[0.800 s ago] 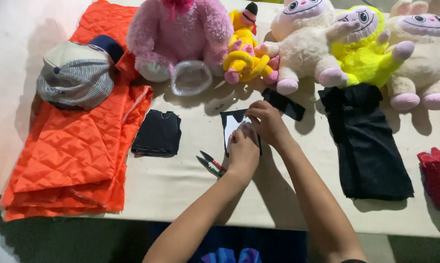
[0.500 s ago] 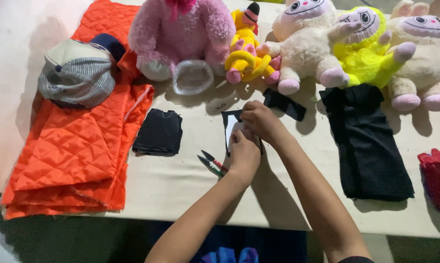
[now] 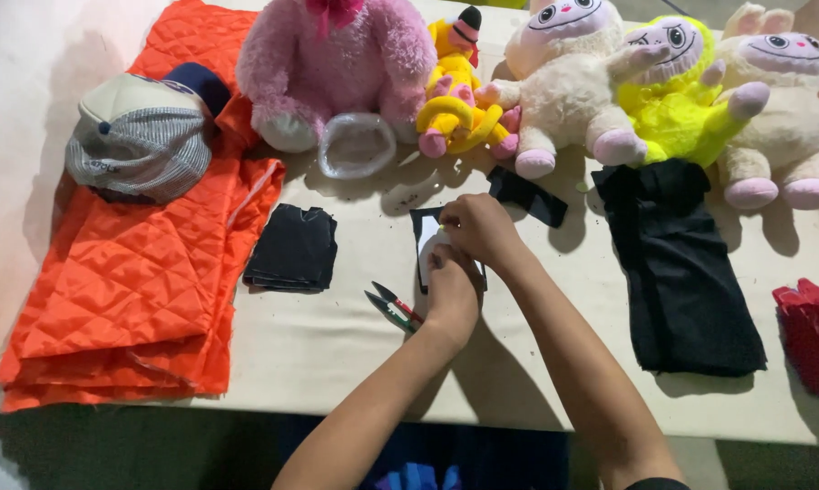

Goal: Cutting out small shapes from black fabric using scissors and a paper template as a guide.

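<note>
Head view: I see both my hands meeting near the middle of the table (image 3: pixel 337 354), on a small black-and-white piece (image 3: pixel 425 238). My left hand (image 3: pixel 452 289) lies on the piece's near part, fingers curled and pressed down on it. My right hand (image 3: pixel 478 227) covers the far part, fingers bent and closed on the piece's edge; I cannot tell whether they pinch it or only press. The piece lies flat on the table, mostly hidden under my hands, with its left side showing.

Snips (image 3: pixel 391 307) lie just left of my left wrist, points toward the left edge, touching or nearly touching the hand; I cannot tell which. A folded black patch (image 3: pixel 293 247) lies further left, apart from the snips, next to a folded orange quilt (image 3: pixel 128 281) that hangs over the left edge. A striped cap (image 3: pixel 139 136) sits on the quilt toward the far left corner.

Along the far edge stand a pink plush (image 3: pixel 337 63), a small yellow plush (image 3: pixel 455 91), a cream plush (image 3: pixel 563 82), a yellow-green plush (image 3: pixel 677 109) and another cream plush (image 3: pixel 786 109). A clear ring (image 3: pixel 356 145) lies against the pink plush. A black strip (image 3: pixel 529 196) lies just beyond my right hand. A long black cloth (image 3: pixel 686 272) lies to the right, and red cloth (image 3: pixel 813 336) sits at the right edge.
</note>
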